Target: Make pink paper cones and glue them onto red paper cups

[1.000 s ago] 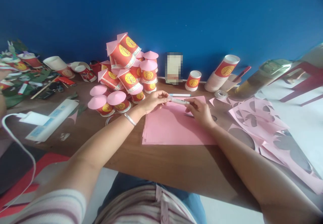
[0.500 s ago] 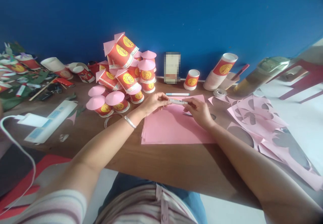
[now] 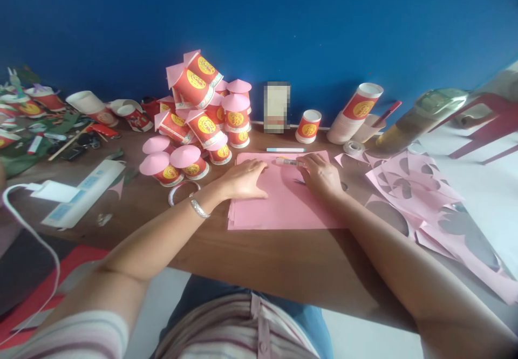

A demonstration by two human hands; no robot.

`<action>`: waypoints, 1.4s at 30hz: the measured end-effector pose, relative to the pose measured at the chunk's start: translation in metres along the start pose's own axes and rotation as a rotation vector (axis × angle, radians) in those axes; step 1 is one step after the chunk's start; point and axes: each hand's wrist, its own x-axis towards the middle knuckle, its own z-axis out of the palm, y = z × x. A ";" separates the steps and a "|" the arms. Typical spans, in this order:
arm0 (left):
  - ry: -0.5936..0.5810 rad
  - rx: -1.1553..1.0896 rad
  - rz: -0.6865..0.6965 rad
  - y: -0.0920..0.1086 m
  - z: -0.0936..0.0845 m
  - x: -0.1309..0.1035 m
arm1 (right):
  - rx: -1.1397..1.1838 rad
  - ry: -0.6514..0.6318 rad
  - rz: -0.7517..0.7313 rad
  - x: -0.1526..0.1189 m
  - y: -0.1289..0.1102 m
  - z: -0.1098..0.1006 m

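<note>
On a stack of pink paper [image 3: 275, 213], my left hand [image 3: 247, 181] lies with thumb and fingers apart, holding nothing. My right hand [image 3: 322, 176] has its fingers closed at the right end of a small whitish glue stick [image 3: 288, 161], low over the paper's far part. Under the right hand, dark bits of what may be scissors [image 3: 343, 186] peek out; the rest is hidden. Just beyond the paper lies a white and blue pen [image 3: 285, 149].
Red paper cups with pink cone tops [image 3: 204, 124] are piled at left. A single red cup [image 3: 308, 127], stacked cups [image 3: 358, 108] and a tape roll [image 3: 353, 148] stand at the back. Cut pink scraps [image 3: 416, 186] cover the right; a power strip [image 3: 87, 191] lies left.
My left hand has let go of the glue stick and moved a little left and nearer, its fingers opening. The right hand has kept the stick and shifted slightly right.
</note>
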 end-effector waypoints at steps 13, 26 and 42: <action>-0.080 -0.094 0.049 -0.001 -0.002 0.023 | 0.028 0.007 -0.129 -0.004 -0.019 -0.006; 0.405 -1.234 -0.154 0.007 0.009 0.012 | 0.849 -0.136 0.344 0.001 -0.035 -0.008; 0.452 -1.220 -0.173 0.015 0.027 0.003 | 0.891 0.028 0.293 -0.003 -0.049 -0.015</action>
